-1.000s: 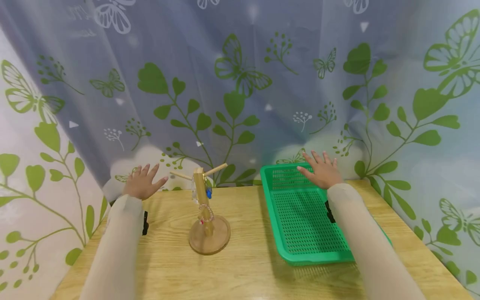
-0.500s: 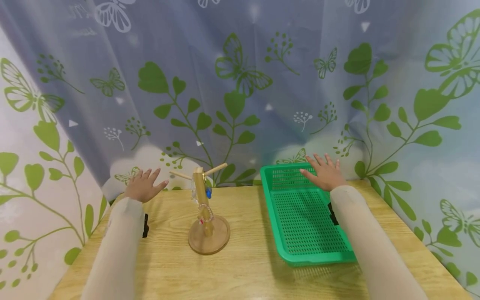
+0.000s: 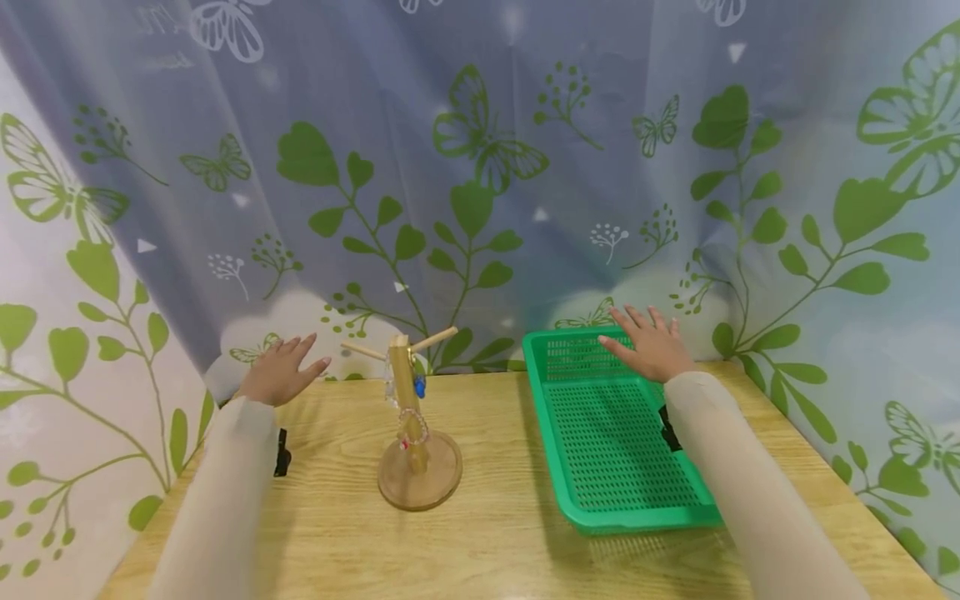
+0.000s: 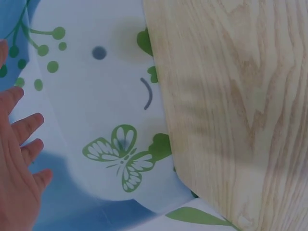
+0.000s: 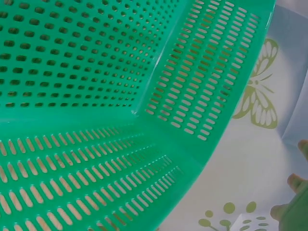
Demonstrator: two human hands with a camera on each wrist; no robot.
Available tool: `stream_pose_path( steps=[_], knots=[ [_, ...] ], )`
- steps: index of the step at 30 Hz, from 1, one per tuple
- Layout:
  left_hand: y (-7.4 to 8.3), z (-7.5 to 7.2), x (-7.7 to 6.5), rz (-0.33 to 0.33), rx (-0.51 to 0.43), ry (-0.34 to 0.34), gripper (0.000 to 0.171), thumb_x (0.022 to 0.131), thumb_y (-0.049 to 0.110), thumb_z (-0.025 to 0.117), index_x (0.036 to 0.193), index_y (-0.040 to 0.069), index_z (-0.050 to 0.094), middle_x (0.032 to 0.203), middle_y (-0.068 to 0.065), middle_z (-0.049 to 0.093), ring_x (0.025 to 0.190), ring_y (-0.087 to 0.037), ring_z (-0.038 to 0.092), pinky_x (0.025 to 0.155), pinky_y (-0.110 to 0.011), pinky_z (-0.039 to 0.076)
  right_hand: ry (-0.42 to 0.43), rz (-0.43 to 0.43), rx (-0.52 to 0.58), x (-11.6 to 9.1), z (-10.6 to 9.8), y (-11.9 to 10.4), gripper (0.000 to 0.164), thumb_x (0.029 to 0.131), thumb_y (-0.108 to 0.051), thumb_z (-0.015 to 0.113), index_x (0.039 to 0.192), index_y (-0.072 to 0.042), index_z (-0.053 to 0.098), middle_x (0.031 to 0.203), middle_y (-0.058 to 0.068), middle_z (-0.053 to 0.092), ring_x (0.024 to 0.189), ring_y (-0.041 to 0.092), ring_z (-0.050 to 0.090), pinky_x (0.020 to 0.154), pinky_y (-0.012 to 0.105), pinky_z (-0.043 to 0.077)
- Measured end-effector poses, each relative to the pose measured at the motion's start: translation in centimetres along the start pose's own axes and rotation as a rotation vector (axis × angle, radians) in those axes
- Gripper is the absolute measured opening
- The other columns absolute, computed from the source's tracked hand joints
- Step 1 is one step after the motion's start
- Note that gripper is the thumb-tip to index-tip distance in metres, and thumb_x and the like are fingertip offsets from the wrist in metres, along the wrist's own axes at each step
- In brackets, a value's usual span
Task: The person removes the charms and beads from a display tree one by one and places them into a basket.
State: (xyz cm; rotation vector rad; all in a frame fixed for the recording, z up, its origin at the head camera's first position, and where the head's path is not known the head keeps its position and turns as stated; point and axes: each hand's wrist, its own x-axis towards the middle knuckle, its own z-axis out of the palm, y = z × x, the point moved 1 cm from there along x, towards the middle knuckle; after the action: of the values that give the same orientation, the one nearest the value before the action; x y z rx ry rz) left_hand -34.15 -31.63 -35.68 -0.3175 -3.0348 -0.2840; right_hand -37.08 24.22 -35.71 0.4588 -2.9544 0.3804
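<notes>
My left hand [image 3: 279, 375] is held over the table's back left corner, fingers spread, holding nothing. The left wrist view catches part of the same hand [image 4: 18, 187] at its left edge. My right hand [image 3: 656, 350] hovers above the back of a green plastic basket [image 3: 645, 520], fingers spread and nothing in them. Only some fingertips [image 5: 294, 183] show in the right wrist view, outside the basket's rim. Between the hands stands a wooden jewelry stand [image 3: 405, 375] on a round base. A pink beaded bracelet [image 3: 425, 431], a blue ornament [image 3: 420, 387] and clear beads [image 3: 390, 390] hang on it.
The wooden table [image 3: 495, 467] meets a curtain [image 3: 585, 208] printed with leaves and butterflies along its back edge. Slotted walls [image 5: 192, 77] surround the basket's perforated floor [image 3: 615, 442]. The stand's two pegs [image 3: 433, 338] stick out sideways at its top.
My left hand has drifted slightly left, its fingers turned a little more to the right. The right hand has shifted slightly right. Stand and basket stay in place.
</notes>
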Motion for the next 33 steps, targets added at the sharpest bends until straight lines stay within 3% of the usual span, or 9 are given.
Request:
stream_pose_path(
  steps=[14, 23, 33],
  knots=[
    [0.0, -0.9, -0.3, 0.111, -0.102, 0.116, 0.069, 0.1, 0.047, 0.037, 0.148, -0.001, 0.022, 0.145, -0.033, 0.027, 0.133, -0.053, 0.019, 0.107, -0.063, 0.013, 0.048, -0.086, 0.059, 0.2, -0.6, -1.6, 0.072, 0.097, -0.056, 0.037, 0.153, -0.017, 0.015, 0.155, 0.019, 0.014, 0.14, 0.049, 0.001, 0.103, 0.071, 0.001],
    [-0.1, 0.4, -1.1, 0.155, -0.084, 0.144, 0.066, 0.099, 0.04, 0.044, 0.148, 0.001, 0.025, 0.146, -0.029, 0.031, 0.133, -0.051, 0.021, 0.106, -0.064, 0.016, 0.057, -0.142, 0.136, -0.2, 0.1, -2.5, 0.069, 0.096, -0.051, 0.044, 0.152, -0.018, 0.021, 0.156, 0.015, 0.016, 0.141, 0.045, 0.004, 0.105, 0.069, 0.001],
    [1.8, 1.4, -2.5, 0.168, -0.11, 0.229, 0.061, 0.099, 0.039, 0.047, 0.147, 0.006, 0.03, 0.142, -0.025, 0.039, 0.131, -0.048, 0.03, 0.102, -0.064, 0.024, 0.062, -0.201, 0.189, -0.6, 0.7, -3.5, 0.068, 0.097, -0.048, 0.046, 0.151, -0.015, 0.023, 0.155, 0.016, 0.019, 0.14, 0.046, 0.01, 0.107, 0.066, 0.003]
  ],
)
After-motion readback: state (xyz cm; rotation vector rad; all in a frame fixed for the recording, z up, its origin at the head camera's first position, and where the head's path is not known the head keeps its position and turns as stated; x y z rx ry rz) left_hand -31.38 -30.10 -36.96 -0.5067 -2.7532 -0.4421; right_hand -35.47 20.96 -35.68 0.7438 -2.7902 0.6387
